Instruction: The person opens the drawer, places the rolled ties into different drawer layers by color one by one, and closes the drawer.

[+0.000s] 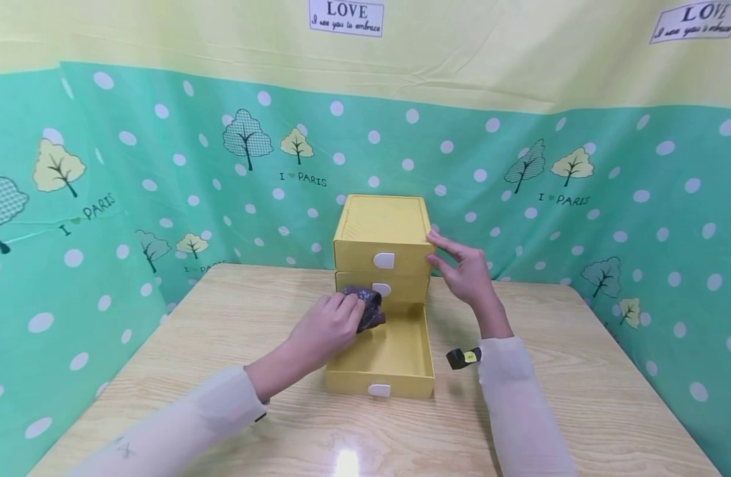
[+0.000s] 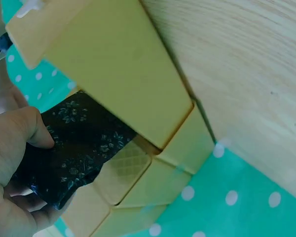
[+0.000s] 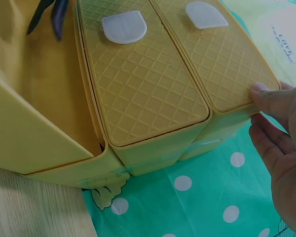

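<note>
My left hand (image 1: 332, 322) holds a dark folded cloth (image 1: 368, 311) with a small floral print over the back of the pulled-out bottom drawer (image 1: 401, 351). In the left wrist view, the thumb lies on one face of the cloth (image 2: 84, 143) and the fingers are curled under it. My right hand (image 1: 465, 271) touches the right front corner of the yellow drawer unit (image 1: 383, 218) at the top drawer. In the right wrist view, its fingers (image 3: 269, 140) reach fairly straight along the unit's side, with the thumb at the front edge.
The middle drawer (image 3: 148, 89) and top drawer (image 3: 222, 59) are closed, each with a white tab. The unit stands at the back of a wooden table (image 1: 246, 324), before a green dotted curtain (image 1: 270, 225). A black strap (image 1: 461, 358) hangs at the right sleeve.
</note>
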Action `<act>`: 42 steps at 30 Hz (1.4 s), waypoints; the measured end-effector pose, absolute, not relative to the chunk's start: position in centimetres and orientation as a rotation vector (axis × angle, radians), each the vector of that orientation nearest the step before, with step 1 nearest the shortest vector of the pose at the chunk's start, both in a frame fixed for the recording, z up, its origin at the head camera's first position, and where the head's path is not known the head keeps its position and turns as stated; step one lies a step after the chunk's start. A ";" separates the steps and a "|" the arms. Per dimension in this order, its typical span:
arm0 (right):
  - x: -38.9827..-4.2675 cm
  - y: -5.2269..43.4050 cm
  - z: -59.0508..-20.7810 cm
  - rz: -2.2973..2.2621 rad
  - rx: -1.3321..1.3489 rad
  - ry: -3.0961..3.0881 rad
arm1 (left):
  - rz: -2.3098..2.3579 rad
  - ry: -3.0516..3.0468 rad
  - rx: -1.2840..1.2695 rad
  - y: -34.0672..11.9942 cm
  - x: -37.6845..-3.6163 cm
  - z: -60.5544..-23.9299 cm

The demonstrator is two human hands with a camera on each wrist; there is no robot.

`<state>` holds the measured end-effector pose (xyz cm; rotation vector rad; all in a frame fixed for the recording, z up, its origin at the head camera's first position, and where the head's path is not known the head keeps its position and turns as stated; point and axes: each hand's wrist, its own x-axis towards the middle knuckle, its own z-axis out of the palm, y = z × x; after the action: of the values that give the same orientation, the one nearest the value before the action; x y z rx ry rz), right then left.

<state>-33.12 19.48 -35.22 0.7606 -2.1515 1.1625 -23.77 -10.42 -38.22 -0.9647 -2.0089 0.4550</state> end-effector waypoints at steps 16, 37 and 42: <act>-33.0 19.5 -35.2 1.160 0.754 -2.161 | 0.455 -2.037 -1.035 -8.6 -25.9 -40.8; -33.3 19.5 -35.1 1.140 0.787 -2.132 | 0.531 -2.226 -1.147 -7.3 -27.3 -42.6; -33.3 19.5 -35.2 1.148 0.782 -2.135 | 0.511 -2.300 -1.196 -7.2 -27.7 -42.6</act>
<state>-33.31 19.54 -35.16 0.7819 -2.1349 1.1478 -27.74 -7.17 -42.56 -1.1964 -2.3002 0.5105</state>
